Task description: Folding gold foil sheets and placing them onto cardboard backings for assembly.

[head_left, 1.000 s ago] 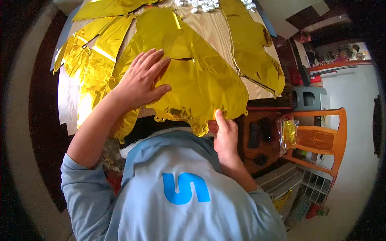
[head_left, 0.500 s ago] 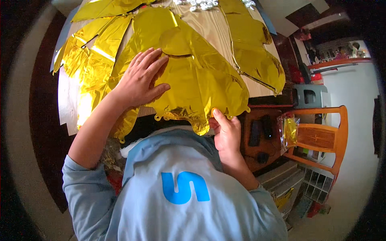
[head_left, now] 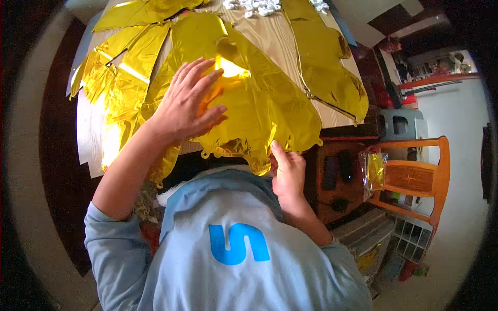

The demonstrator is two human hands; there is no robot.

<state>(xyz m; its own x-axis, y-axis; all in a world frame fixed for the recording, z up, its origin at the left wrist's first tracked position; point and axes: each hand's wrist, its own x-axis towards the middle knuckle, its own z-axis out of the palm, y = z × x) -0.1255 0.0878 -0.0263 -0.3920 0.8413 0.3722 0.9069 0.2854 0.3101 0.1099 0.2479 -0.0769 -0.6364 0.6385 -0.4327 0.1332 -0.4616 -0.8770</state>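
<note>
A flat gold foil balloon (head_left: 264, 103) with small ring tabs along its edge lies over the near side of the table. My right hand (head_left: 289, 168) pinches its near edge between thumb and fingers, to the right of a crumpled fold. Over the balloon's left part, my left hand (head_left: 187, 101) has its fingers spread and holds nothing; whether the palm still touches the foil I cannot tell. More flat gold foil balloons (head_left: 111, 88) lie overlapped to the left. Another gold balloon (head_left: 324, 57) with a dark edge line lies on the right.
The pale wood-grain table (head_left: 326, 111) carries a pile of small white pieces (head_left: 255, 6) at the far side. Right of me stand an orange wooden chair (head_left: 440, 181), a clear bag with gold foil (head_left: 374, 168) and a grey-green plastic stool (head_left: 410, 116).
My left hand has shifted slightly right and seems to lift, its fingers more spread and curved. A bright glare now shows on the foil beside it. My right hand keeps its pinch, slightly further left.
</note>
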